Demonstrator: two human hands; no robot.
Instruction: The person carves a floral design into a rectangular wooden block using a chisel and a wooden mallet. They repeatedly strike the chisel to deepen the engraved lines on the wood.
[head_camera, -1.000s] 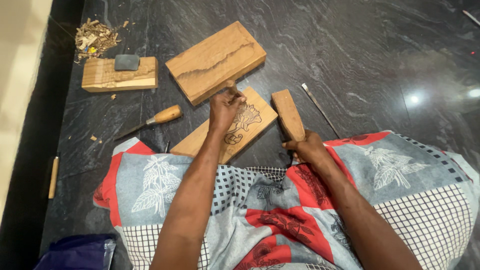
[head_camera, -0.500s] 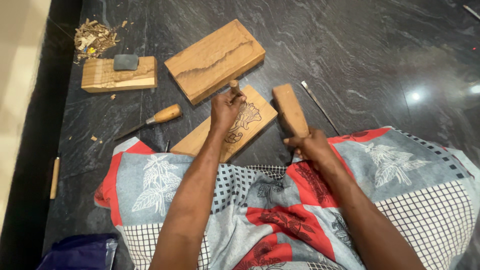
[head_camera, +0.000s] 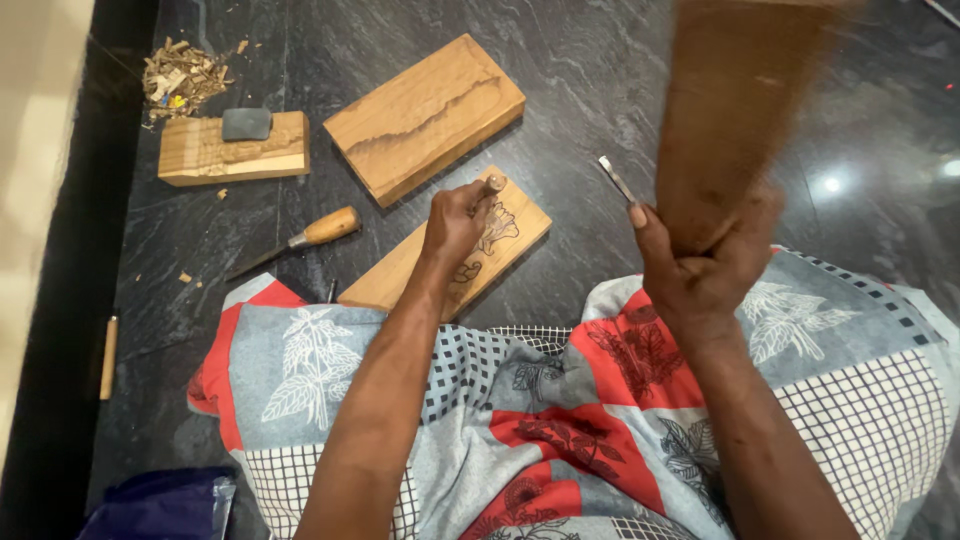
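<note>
My left hand (head_camera: 455, 222) grips a wooden-handled chisel (head_camera: 492, 185), held upright on a flat wooden board (head_camera: 390, 283) that bears a drawn floral pattern. The board lies on the dark stone floor just past my knees. My right hand (head_camera: 700, 262) is closed around the lower end of a wooden mallet block (head_camera: 735, 110), raised high and blurred with motion, up and to the right of the chisel.
A larger wooden block (head_camera: 425, 115) lies beyond the board. A smaller block (head_camera: 232, 152) with a grey stone (head_camera: 246, 123) on it sits far left, wood chips (head_camera: 180, 75) behind it. A second chisel (head_camera: 300, 238) and a thin metal tool (head_camera: 616, 180) lie on the floor.
My right hand has lifted the wooden mallet block off the floor and swung it up high. My left hand has stayed on the chisel at the patterned board.
</note>
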